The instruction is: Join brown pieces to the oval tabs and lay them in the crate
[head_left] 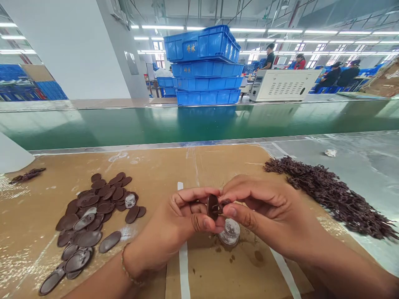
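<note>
Watching through the head camera, clock centred on the oval (212,207). It is held up between both hands, roughly upright, above the cardboard (156,166) on the bench (370,162). Left fingers (201,223) pinch it, index above, thumb below. Right fingers (245,214) grip a small dark scrap (225,202) just off its 3 o'clock side. Whether scrap and oval are joined, I can't tell.

Handling, my guess: light, thin, fairly stiff with a little give. Smooth face, likely slippery if wet. I'd take it by opposite rims and stay off the broad face. Scrap looks softer, easily bent or torn; a light tip pinch should suit.

Edges: rail (149,146) across 12, belt (140,124) beyond it, crates (204,68) past that. Pile (93,201) of ovals at 9, straggling to 8. Strands (330,193) heaped at 3, white lump (330,153) at 2. Pot (230,236) between 4 and 5, close under the right fingers; I'd expect a knock there if I dropped low. Best room, I judge, lies from 11 to 12, over cardboard to the rail.
</note>
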Available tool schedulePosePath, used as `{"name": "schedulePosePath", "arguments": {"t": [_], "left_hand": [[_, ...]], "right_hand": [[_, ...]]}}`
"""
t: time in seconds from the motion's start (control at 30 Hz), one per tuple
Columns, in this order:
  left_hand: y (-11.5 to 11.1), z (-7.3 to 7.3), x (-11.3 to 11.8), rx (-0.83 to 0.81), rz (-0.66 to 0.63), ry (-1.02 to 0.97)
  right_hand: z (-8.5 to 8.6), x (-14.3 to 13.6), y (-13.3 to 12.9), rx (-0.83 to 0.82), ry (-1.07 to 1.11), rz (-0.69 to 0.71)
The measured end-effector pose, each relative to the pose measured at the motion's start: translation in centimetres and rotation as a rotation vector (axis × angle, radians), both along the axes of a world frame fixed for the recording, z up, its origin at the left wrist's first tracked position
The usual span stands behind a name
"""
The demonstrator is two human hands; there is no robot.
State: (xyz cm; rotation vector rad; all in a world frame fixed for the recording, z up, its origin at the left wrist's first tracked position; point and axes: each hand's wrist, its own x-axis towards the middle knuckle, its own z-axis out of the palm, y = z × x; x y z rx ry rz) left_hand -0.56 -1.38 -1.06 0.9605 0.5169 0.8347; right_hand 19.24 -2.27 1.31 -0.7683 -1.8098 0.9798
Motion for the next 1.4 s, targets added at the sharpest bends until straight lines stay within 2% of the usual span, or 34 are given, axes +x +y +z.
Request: {"name": "schedulePosePath", "arguments": {"t": [0.4, 0.63, 0.93, 1.13, 1.4], "left_hand": [[0.1, 0.0, 0.3, -0.03, 0.071, 0.048], [-0.2, 0.2, 0.3, -0.035, 0.082, 0.039], [-0.1, 0.0, 0.5, 0.006, 0.079, 0.064], [0.0, -0.6, 0.4, 0.015, 0.173, 0.106], [0.1, -0.6, 0.7, -0.047, 0.233, 0.089]], "right_hand": [[-0.3, -0.3, -0.1, 0.056, -0.059, -0.03], [-0.1, -0.7, -0.3, 0.005, -0.015, -0.043], [0.1, -1.4, -0.5, -0.175, 0.098, -0.037], [-0.2, -2.0, -0.5, -0.428, 0.317, 0.108], [0.0, -2.4, -0.7, -0.485, 0.372, 0.193]]}}
